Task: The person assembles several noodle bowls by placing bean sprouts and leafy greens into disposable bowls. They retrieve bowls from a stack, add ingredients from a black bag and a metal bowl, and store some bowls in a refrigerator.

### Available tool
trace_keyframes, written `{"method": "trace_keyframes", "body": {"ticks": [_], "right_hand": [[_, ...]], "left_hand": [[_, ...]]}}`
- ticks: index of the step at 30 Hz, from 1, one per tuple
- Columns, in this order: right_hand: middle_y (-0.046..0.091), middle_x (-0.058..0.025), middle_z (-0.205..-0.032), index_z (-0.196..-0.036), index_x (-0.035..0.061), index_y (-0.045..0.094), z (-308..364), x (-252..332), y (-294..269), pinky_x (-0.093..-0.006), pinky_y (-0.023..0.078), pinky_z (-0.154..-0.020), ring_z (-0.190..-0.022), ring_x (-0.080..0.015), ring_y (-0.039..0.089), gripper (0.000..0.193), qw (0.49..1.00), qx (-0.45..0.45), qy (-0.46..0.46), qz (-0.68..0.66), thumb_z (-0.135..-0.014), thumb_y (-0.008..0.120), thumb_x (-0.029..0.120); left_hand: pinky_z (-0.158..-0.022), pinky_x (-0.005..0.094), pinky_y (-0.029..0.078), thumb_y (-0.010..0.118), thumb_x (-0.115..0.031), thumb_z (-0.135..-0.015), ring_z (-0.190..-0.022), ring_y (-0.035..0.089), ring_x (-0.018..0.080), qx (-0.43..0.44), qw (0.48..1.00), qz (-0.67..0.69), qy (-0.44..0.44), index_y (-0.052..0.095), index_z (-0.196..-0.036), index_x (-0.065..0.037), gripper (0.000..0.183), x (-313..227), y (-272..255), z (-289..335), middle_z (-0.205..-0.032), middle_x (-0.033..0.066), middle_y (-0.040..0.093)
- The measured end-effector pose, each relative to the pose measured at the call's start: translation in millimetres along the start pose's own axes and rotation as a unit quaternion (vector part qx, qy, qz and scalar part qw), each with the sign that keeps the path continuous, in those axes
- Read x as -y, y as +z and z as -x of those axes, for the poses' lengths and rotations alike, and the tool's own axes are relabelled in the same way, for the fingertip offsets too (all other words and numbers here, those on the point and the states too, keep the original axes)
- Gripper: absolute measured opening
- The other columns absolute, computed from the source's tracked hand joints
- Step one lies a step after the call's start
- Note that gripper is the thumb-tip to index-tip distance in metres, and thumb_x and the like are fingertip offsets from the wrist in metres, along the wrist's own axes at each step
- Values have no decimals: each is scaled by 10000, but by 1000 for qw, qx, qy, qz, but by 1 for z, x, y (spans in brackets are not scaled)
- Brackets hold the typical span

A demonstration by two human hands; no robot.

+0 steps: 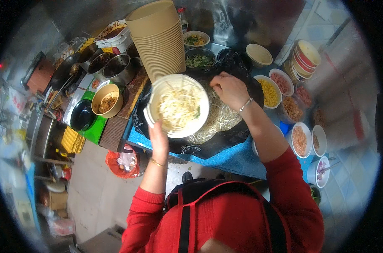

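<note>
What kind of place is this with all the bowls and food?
Probably a street-food noodle stall. A tall stack of paper bowls stands ready, small topping bowls line the counter, and the left hand holds a bowl of noodles while the right hand grabs more.

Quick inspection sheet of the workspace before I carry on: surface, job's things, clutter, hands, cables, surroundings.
Surface: blue counter, mostly covered.
Job's things: white bowl holding bean sprouts; sprout heap on black bag.
Clutter: stacked paper bowls, topping bowls such as corn, metal pots.
Hands: left hand holds the bowl; right hand rests on the heap, grip hidden.
Cables: nothing seen.
Surroundings: red bag on the tiled floor.
</note>
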State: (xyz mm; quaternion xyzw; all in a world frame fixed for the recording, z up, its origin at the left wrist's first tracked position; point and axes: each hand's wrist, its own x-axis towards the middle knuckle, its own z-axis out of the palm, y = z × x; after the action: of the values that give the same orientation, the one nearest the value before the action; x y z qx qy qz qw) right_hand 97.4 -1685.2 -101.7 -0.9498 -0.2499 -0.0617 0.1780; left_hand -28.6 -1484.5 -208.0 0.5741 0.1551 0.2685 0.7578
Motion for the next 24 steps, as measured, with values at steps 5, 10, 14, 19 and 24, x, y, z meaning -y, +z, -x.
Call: {"method": "trace_keyframes", "body": {"ticks": [5, 10, 14, 19, 24], "right_hand": [[616, -142, -971, -948, 105, 625, 9, -16, 83, -398, 487, -787, -943, -309, 595, 193, 985, 159, 26, 70, -779, 580, 187], [620, -182, -938, -885, 67, 628, 4, -37, 133, -425, 483, -784, -892, -326, 603, 190, 982, 174, -41, 62, -778, 548, 203], [642, -130, -793, -790, 61, 639, -1, -45, 77, -361, 491, -677, -761, -298, 616, 126, 995, 91, -26, -39, -764, 543, 138], [652, -110, -777, -853, 60, 655, 1, -3, -16, -340, 492, -633, -681, -242, 627, 158, 967, 44, 52, -246, -727, 645, 153], [647, -132, -843, -907, 60, 654, -6, 54, -5, -343, 495, -698, -770, -261, 632, 214, 935, 83, -17, -344, -731, 661, 182]], "left_hand": [[-892, 304, 370, 394, -200, -866, -981, 508, 212, -66, 997, 15, -28, 458, -1143, 74, 395, -26, -19, 2, -1087, 146, 543], [-928, 301, 346, 386, -191, -864, -1049, 479, 211, -74, 997, -8, -13, 441, -1172, 74, 410, -30, -30, 3, -1144, 158, 515], [-946, 313, 359, 402, -226, -860, -1085, 478, 228, -109, 984, -141, -2, 436, -1208, 56, 449, -29, -43, 1, -1204, 153, 487], [-1018, 357, 276, 411, -144, -818, -1186, 401, 280, -21, 981, -142, 130, 333, -1288, 41, 511, -18, -27, -7, -1264, 189, 418], [-1008, 338, 294, 394, -168, -837, -1178, 412, 269, 51, 994, -81, 52, 330, -1291, 39, 504, -5, 13, 0, -1254, 191, 431]]}}
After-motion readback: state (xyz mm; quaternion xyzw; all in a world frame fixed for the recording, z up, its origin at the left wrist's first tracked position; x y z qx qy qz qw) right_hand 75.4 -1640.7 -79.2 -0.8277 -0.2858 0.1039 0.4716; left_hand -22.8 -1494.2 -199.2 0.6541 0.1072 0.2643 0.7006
